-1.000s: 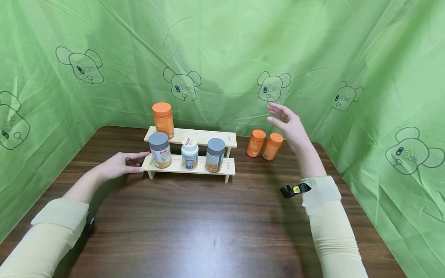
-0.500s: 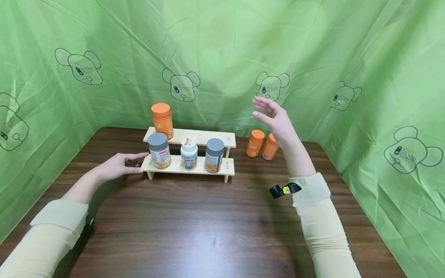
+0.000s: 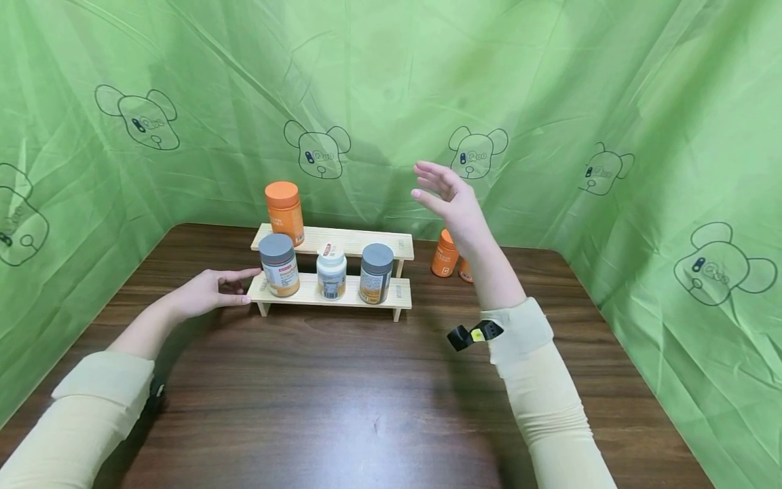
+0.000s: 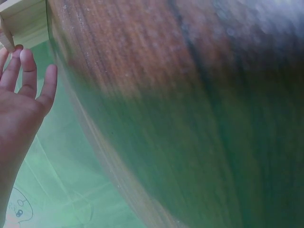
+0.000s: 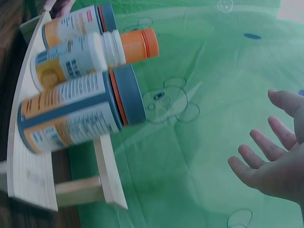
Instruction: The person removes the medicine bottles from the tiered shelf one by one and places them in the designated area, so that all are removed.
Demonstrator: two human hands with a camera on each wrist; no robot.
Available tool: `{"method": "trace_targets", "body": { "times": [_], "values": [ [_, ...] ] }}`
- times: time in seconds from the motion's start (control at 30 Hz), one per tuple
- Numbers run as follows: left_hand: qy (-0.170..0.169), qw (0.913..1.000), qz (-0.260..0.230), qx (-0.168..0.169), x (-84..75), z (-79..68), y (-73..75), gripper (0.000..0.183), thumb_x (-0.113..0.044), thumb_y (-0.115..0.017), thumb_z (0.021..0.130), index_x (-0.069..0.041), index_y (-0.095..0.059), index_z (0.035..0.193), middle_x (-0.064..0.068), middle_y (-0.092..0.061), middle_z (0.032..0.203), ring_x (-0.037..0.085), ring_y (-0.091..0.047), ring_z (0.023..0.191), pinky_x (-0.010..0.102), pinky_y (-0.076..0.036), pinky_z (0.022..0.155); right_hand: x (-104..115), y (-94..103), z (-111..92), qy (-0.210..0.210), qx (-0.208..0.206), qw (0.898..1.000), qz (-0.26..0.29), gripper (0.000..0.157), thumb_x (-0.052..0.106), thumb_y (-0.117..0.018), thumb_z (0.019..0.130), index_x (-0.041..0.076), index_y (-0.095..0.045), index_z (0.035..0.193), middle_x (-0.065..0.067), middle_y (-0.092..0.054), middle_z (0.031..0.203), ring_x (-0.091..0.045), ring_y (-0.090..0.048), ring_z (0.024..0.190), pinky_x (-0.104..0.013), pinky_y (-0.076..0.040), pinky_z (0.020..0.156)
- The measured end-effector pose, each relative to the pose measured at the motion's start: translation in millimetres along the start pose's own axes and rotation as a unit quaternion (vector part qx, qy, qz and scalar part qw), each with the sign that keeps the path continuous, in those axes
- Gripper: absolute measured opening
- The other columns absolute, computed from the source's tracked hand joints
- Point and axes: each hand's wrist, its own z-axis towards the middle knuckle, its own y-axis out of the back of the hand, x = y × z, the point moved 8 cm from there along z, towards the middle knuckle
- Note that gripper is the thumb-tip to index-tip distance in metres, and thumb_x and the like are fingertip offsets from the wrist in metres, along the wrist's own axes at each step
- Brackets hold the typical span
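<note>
A two-tier wooden stand [image 3: 400, 292] stands on the table. My left hand [image 3: 204, 293] holds the left end of its lower tier, thumb at the front corner and index finger at the back one. On that lower tier are a grey-lidded jar [image 3: 280, 268], a small white bottle [image 3: 332, 275] and another grey-lidded jar [image 3: 375, 275]. An orange bottle [image 3: 285, 216] occupies the upper tier's left end. My right hand [image 3: 455, 204] is raised behind and right of the stand, fingers spread and holding nothing. In the right wrist view its palm [image 5: 280, 175] shows bare.
Two orange bottles stand on the table right of the stand; the nearer-left one [image 3: 444, 255] shows, the other [image 3: 466, 272] is mostly hidden by my right forearm. A green cloth [image 3: 391, 88] with bear outlines encloses the dark wooden table [image 3: 342, 394].
My right hand has moved left through the air, from above the two orange bottles towards the stand, and its forearm now covers much of one. The left hand and the bottles stay put.
</note>
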Motion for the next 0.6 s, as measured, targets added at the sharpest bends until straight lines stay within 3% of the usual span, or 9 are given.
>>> {"method": "trace_targets", "body": {
  "times": [0.4,0.6],
  "values": [
    [0.001,1.0,-0.003,-0.004,3.0,1.0,-0.9,0.064,-0.039,-0.071,0.083,-0.02,-0.048,0.14,0.002,-0.063,0.088,0.013,-0.055,0.081,0.026,-0.042,0.069,29.3,-46.8,-7.6,-0.008,0.028,1.0,0.002,0.053,0.009,-0.067,0.086,0.013,-0.049,0.136,-0.001,-0.05,0.139,-0.022,-0.043,0.13,-0.04,-0.034,0.105],
    [0.003,1.0,0.001,-0.003,4.2,2.0,-0.9,0.064,-0.04,-0.071,0.083,-0.02,-0.048,0.14,0.002,-0.064,0.088,0.014,-0.056,0.083,0.027,-0.043,0.072,25.6,-64.8,-0.6,-0.007,0.043,0.999,-0.01,0.056,0.012,-0.068,0.087,0.015,-0.047,0.138,0.001,-0.048,0.141,-0.018,-0.043,0.13,-0.04,-0.035,0.104]
  ]
}}
